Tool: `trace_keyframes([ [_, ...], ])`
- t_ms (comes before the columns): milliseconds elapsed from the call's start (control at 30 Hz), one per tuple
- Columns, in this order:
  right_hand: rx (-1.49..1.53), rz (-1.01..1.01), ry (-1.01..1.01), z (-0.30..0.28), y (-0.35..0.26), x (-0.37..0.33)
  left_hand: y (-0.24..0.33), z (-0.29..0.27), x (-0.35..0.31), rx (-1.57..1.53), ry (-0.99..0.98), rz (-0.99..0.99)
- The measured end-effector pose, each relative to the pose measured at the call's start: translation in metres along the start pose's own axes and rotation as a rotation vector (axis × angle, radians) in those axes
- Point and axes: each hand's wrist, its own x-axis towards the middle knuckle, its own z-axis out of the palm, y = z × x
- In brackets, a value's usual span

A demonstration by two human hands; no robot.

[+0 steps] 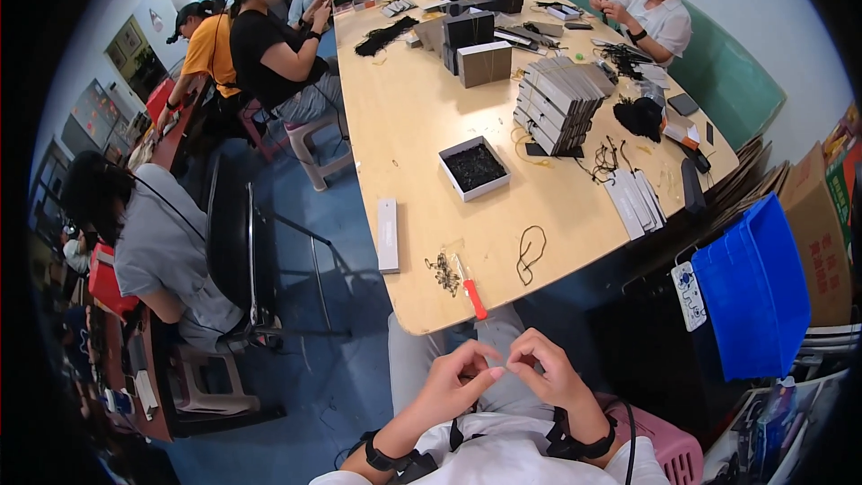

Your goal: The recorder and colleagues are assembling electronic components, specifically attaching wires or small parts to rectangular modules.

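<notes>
Above my lap, just off the table's near edge, my left hand [461, 378] and my right hand [544, 368] face each other. Thumb and forefinger are pinched on each, the fingertips almost meeting. Whatever they hold, if anything, is too small to name. Nearest to them on the table lies a red-handled tool [474, 299] with a thin pale shaft. Beside it are a small heap of dark little pieces [443, 274] and a loop of dark cord [532, 256]. Farther in, an open white box [474, 192] holds many small black pieces.
A narrow white box [387, 235] lies by the left edge of the wooden table [404, 153]. Banded stacks of grey boxes [549, 112] and flat white boxes [634, 205] stand to the right. A blue bin [754, 292] is at right; a seated person [162, 242] is at left.
</notes>
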Motion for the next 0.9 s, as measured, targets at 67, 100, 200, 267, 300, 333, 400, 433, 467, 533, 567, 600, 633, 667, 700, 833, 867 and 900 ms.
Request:
trace_keyframes([
  [67, 0.105, 0.057, 0.06, 0.001, 0.002, -0.002, 0.0, 0.0, 0.002, 0.043, 0.086, 0.05],
  [100, 0.104, 0.055, 0.063, 0.0, 0.002, -0.002, -0.001, 0.0, 0.003, 0.082, 0.174, 0.098],
  [200, 0.092, 0.126, 0.085, 0.0, 0.004, -0.002, -0.015, -0.007, 0.001, 0.057, 0.187, 0.009],
  [267, 0.047, 0.147, 0.112, 0.0, 0.007, -0.002, -0.01, -0.009, 0.002, -0.081, 0.157, -0.062],
  [300, 0.047, 0.146, 0.115, 0.0, 0.008, -0.003, -0.009, -0.01, 0.002, -0.222, 0.127, -0.134],
  [333, 0.009, 0.142, 0.103, 0.002, 0.008, -0.003, -0.01, -0.012, 0.002, -0.219, 0.125, -0.133],
  [400, -0.029, 0.138, 0.096, 0.005, 0.01, -0.003, -0.015, -0.014, 0.002, -0.704, 0.058, -0.249],
  [433, -0.028, 0.143, 0.085, 0.007, 0.011, -0.004, -0.015, -0.012, 0.001, -0.702, 0.058, -0.25],
  [467, -0.027, 0.149, 0.074, 0.009, 0.012, -0.005, -0.015, -0.008, 0.001, -0.683, 0.095, -0.247],
  [533, -0.023, 0.132, 0.074, 0.012, 0.009, -0.003, -0.021, 0.0, 0.002, -0.666, 0.136, -0.244],
  [567, -0.018, 0.113, 0.073, 0.012, 0.007, -0.003, -0.031, 0.003, 0.005, -0.439, 0.189, -0.1],
  [600, -0.018, 0.115, 0.067, 0.012, 0.005, -0.003, -0.036, 0.004, 0.005, -0.21, 0.239, 0.042],
  [633, -0.032, 0.112, 0.075, 0.01, 0.004, -0.002, -0.035, 0.004, 0.005, -0.213, 0.236, 0.04],
  [667, -0.045, 0.108, 0.082, 0.008, 0.003, -0.002, -0.034, 0.003, 0.004, -0.13, 0.21, 0.035],
  [700, -0.048, 0.11, 0.081, 0.008, 0.005, -0.002, -0.032, 0.003, 0.004, -0.046, 0.184, 0.031],
  [833, 0.227, 0.156, 0.06, 0.009, 0.018, -0.004, -0.028, -0.001, 0.003, -0.211, 0.112, -0.129],
  [867, 0.365, 0.25, 0.014, 0.009, 0.02, -0.006, -0.027, -0.002, 0.004, -0.253, 0.076, -0.14],
  [900, 0.364, 0.25, 0.013, 0.01, 0.02, -0.006, -0.026, -0.003, 0.004, -0.296, 0.039, -0.15],
])
